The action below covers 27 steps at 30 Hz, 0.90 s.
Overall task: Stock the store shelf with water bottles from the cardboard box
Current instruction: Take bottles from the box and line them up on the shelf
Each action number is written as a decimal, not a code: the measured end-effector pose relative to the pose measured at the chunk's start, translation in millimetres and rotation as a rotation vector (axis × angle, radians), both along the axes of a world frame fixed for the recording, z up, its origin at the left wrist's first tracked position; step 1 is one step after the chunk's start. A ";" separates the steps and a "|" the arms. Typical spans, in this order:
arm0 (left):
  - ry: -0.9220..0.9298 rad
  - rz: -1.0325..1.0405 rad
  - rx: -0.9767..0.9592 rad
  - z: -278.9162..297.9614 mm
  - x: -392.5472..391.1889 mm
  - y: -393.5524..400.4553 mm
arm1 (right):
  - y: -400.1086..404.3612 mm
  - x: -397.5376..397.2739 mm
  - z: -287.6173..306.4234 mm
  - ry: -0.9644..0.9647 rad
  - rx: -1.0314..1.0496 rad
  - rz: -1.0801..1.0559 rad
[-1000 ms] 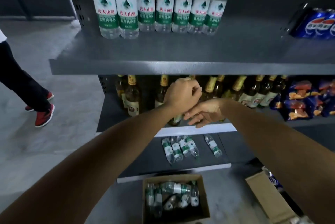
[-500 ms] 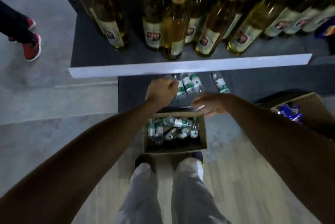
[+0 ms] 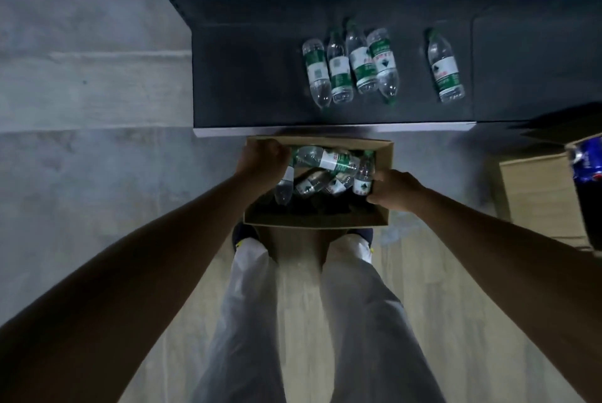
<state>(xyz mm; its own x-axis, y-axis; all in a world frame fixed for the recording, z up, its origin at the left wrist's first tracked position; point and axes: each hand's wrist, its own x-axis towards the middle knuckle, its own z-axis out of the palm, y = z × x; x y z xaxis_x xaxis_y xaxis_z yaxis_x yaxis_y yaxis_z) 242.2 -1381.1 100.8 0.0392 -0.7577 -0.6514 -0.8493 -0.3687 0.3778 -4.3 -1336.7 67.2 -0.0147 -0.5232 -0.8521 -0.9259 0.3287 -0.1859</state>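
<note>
Head view: left hand [image 3: 260, 156] grasps a bottle [image 3: 284, 186] in the cardboard box [image 3: 381, 220]; right hand [image 3: 395, 190] grip unclear. Lift bottles straight up, clear of the tangle.

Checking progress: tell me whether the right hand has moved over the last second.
Yes. The right hand dropped from shelf height down to the cardboard box, at its right wall.
</note>
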 end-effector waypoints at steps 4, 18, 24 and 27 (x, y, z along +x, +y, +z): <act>0.003 0.035 0.024 -50.7 -2.4 3.0 | 0.9 -9.5 -58.6 0.034 -0.061 -0.007; 0.076 -0.017 0.108 -197.5 2.6 20.0 | -13.5 2.9 -246.2 0.015 -0.275 -0.097; 0.062 -0.064 0.152 -239.5 6.8 19.3 | -35.3 12.4 -312.5 0.030 -0.247 0.006; 0.014 -0.121 0.215 -259.8 9.6 14.5 | -49.9 15.3 -337.1 0.038 -0.205 0.021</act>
